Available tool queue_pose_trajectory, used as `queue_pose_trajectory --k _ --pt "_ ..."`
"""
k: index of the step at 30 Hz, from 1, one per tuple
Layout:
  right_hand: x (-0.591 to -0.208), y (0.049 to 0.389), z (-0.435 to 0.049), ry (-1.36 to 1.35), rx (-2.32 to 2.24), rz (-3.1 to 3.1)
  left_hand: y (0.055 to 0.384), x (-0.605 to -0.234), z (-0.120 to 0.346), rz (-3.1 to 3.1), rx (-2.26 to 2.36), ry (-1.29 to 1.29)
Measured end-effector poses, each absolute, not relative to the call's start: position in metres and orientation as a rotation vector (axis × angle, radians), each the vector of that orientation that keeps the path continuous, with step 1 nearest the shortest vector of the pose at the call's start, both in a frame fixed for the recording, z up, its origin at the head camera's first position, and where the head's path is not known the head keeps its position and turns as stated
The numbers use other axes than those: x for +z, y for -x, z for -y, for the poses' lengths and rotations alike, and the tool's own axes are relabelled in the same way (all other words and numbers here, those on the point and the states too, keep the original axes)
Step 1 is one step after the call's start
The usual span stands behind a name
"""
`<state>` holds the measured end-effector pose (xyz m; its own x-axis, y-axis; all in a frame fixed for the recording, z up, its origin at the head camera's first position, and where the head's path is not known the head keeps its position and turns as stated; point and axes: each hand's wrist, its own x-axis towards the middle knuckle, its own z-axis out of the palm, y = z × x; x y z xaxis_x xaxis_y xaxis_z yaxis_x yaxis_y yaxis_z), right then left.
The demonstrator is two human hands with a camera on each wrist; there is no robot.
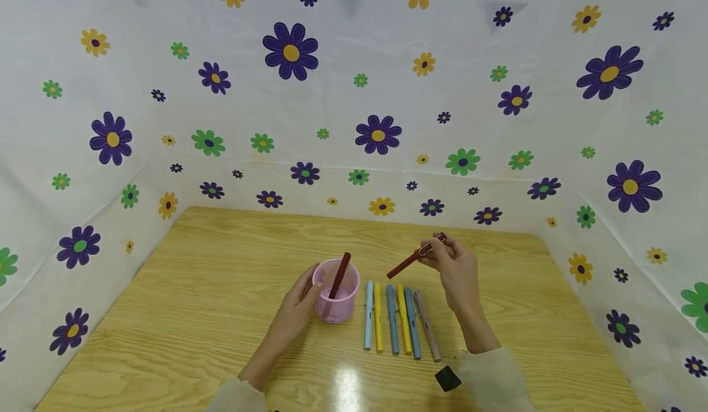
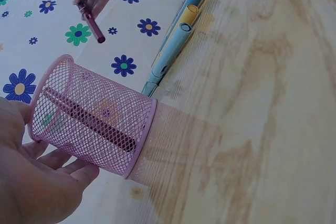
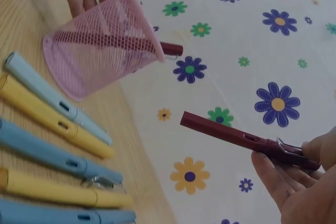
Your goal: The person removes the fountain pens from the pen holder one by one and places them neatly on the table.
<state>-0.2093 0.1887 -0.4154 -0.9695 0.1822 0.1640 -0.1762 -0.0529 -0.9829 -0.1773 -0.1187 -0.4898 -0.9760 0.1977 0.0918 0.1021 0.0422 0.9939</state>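
My left hand (image 1: pixel 294 309) grips the side of a pink mesh pen cup (image 1: pixel 338 309), thumb at its rim. Inside the cup leans a dark red fountain pen (image 2: pixel 92 120), its top end sticking out past the rim. To the right, my right hand (image 1: pixel 460 272) pinches another dark red fountain pen (image 3: pixel 223 132) by its clipped cap end. This pen slants in the air above the row, its other end pointing down toward the cup. Between the hands lies a row of pens: a light blue pen (image 1: pixel 369 316), a yellow pen (image 1: pixel 378 320), and several more.
The row goes on with a blue pen (image 1: pixel 393 320), another yellow one, another blue one and a greyish-mauve pen (image 1: pixel 428 329) at its right end. A small black object (image 1: pixel 447 378) appears by the right sleeve. Flowered white cloth (image 1: pixel 332 92) walls the wooden table (image 1: pixel 249 246).
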Motion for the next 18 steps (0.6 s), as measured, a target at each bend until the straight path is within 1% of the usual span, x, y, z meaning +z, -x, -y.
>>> queue_pose_trajectory --k 11,18 --pt "-0.416 0.195 -0.222 0.049 2.04 2.065 0.177 -0.49 0.118 -2.207 2.109 -0.327" --pt "-0.416 0.193 -0.238 0.06 1.994 2.1 0.178 -0.492 0.118 -2.219 2.098 -0.333"
